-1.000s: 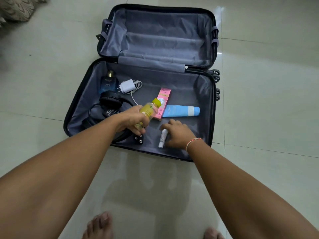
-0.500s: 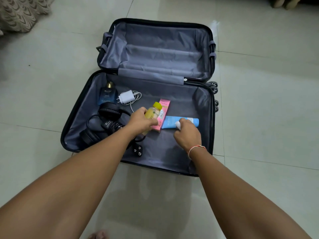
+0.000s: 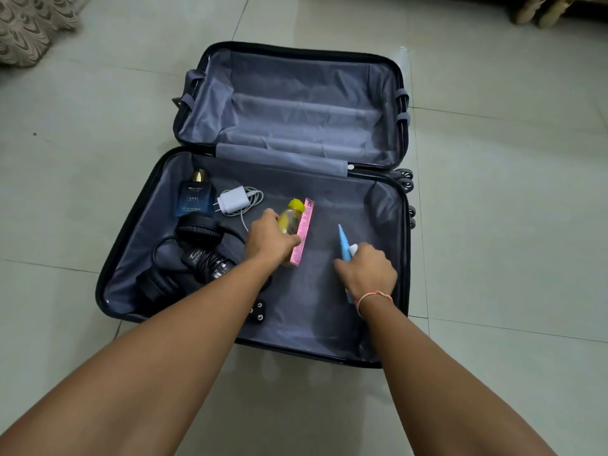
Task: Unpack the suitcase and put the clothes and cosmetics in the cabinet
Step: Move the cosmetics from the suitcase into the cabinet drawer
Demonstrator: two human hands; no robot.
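Note:
An open suitcase (image 3: 329, 355) lies on the tiled floor, grey lining showing in both halves. My left hand (image 3: 268, 240) grips a small yellow-capped bottle (image 3: 291, 217) together with a pink box (image 3: 304, 230) above the near half. My right hand (image 3: 367, 273) holds a light blue tube (image 3: 343, 243) and a small white tube (image 3: 353, 249), lifted off the lining. A blue perfume bottle (image 3: 194, 197) with a gold cap lies at the near half's back left.
A white charger with cable (image 3: 235, 200), black headphones (image 3: 197, 232) and a black appliance with cord and plug (image 3: 210, 268) lie in the left of the near half. The far half (image 3: 296, 106) holds nothing. Patterned fabric (image 3: 29, 24) sits top left; wooden furniture legs (image 3: 539, 11) top right.
My left hand has taken the pink box along with the bottle. My right hand picked up the white tube, then the blue tube, and lifted both off the lining.

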